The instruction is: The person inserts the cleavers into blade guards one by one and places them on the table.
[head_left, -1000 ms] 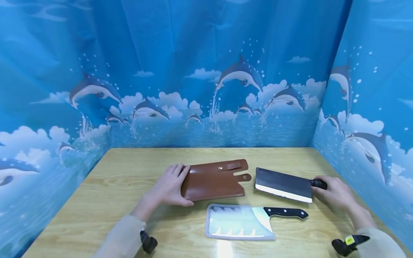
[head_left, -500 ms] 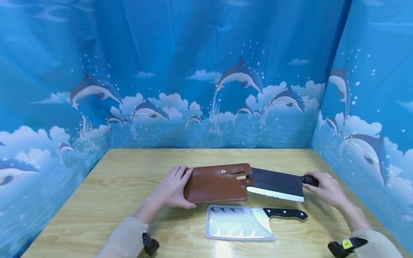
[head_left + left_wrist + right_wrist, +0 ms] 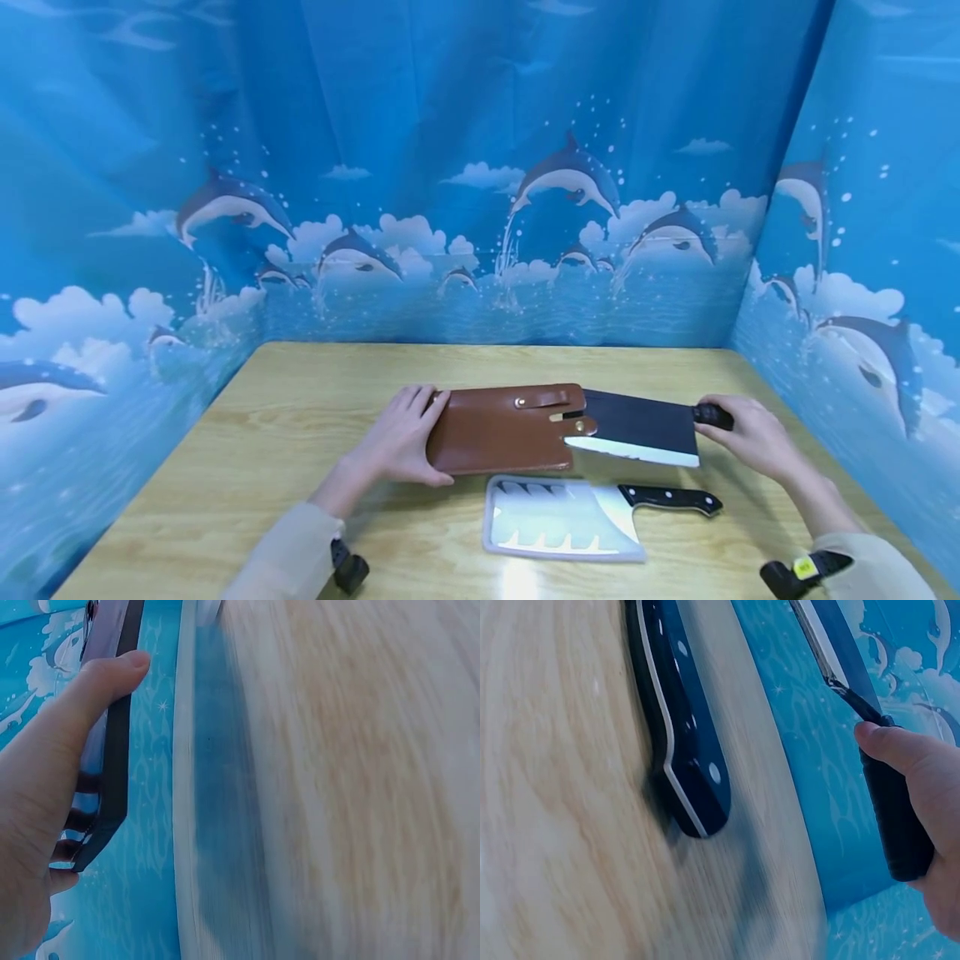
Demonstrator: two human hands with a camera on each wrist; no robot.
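A brown leather knife sheath (image 3: 495, 433) is gripped at its left end by my left hand (image 3: 401, 437), thumb along the near edge and fingers over the far side. My right hand (image 3: 750, 433) holds a dark cleaver (image 3: 641, 425) by its black handle (image 3: 896, 817). The blade's left end lies at the sheath's open right end, and the sheath's snap tab overlaps it; how far the blade reaches inside is hidden. In the left wrist view, the sheath's edge (image 3: 120, 750) stands between thumb and fingers.
A second cleaver (image 3: 671, 497) with a riveted black handle lies on the wooden table (image 3: 330, 533) nearer to me. A translucent cover (image 3: 555, 517) encloses most of its blade. Blue dolphin-print curtains (image 3: 480, 167) stand behind and beside the table.
My right hand has moved left with the dark cleaver, bringing its blade from apart to the sheath's mouth. The sheath has shifted slightly right and toward me in my left hand.
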